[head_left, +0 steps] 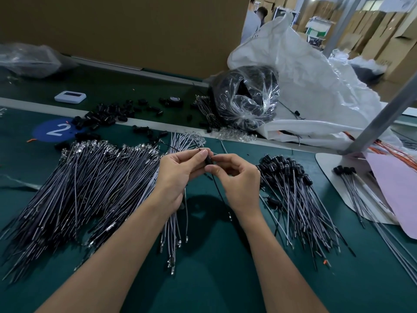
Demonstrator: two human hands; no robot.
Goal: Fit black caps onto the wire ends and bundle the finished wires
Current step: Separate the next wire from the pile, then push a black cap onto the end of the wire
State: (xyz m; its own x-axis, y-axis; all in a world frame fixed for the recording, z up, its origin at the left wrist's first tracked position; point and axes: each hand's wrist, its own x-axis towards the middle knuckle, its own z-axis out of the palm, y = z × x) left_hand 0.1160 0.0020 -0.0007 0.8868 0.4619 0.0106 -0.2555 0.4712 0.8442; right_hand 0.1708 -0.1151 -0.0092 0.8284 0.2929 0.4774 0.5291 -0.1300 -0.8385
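Both hands meet above the middle of the green table [214, 267]. My left hand [178, 175] pinches a black cap [208, 159] at its fingertips and also grips a small bunch of grey wires [172, 233] hanging below the palm. My right hand [239, 179] pinches a thin dark wire [218, 190] whose upper end meets the cap. A large pile of uncapped grey wires [90, 188] lies to the left. Capped wires [291, 184] lie in a pile to the right. Loose black caps [108, 116] are scattered at the back left.
A clear bag of black parts [246, 98] and a big white sack [316, 91] stand behind. A small white device [70, 97] lies at the back left. A grey metal post [383, 118] leans at the right over pink paper [392, 188] and orange wires [397, 152].
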